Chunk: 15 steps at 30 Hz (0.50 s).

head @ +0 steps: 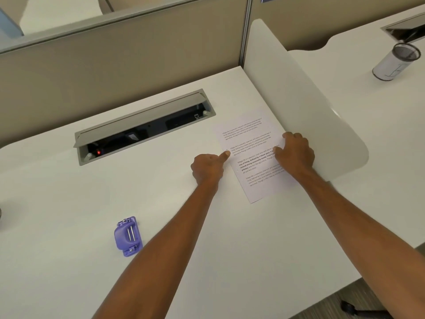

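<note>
A printed sheet of paper [249,155] with several text paragraphs lies flat and skewed on the white desk [207,238], its right side against a white divider. My left hand [208,168] is curled into a fist, and its thumb tip touches the sheet's left edge. My right hand [295,151] sits on the sheet's right side, fingers bent over the edge by the divider and thumb down on the text. A purple hole punch [128,236] lies on the desk to the lower left, apart from both hands.
An open grey cable tray [142,127] is sunk into the desk behind the paper. A curved white divider panel [305,107] stands on the right. Beyond it, a mesh-topped cylinder [395,62] stands on the neighbouring desk. Beige partition walls close the back.
</note>
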Each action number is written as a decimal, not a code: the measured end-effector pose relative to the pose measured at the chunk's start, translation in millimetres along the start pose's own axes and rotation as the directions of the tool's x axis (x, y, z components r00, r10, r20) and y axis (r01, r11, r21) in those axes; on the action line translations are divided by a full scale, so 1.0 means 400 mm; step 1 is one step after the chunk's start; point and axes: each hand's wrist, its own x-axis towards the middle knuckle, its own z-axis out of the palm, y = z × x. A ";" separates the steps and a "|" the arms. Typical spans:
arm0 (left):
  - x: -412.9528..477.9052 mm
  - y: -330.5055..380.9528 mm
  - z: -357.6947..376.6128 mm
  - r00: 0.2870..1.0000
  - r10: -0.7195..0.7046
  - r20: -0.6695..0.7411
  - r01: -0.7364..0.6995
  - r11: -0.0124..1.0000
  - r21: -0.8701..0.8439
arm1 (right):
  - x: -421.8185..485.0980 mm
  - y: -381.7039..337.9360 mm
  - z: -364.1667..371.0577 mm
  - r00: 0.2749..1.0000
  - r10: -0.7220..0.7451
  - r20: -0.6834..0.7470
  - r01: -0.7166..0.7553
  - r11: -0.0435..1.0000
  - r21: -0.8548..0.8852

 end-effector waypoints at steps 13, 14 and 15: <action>-0.129 -0.101 -0.324 0.995 0.086 -0.050 -0.080 0.990 0.114 | -0.265 -0.189 0.019 0.982 -0.168 0.084 0.132 0.934 0.334; -0.138 -0.116 -0.360 0.991 0.100 -0.083 -0.088 0.986 0.143 | -0.297 -0.214 0.029 0.976 -0.189 0.105 0.138 0.918 0.371; -0.145 -0.130 -0.397 0.987 0.111 -0.118 -0.092 0.983 0.158 | -0.328 -0.239 0.042 0.969 -0.211 0.128 0.142 0.901 0.409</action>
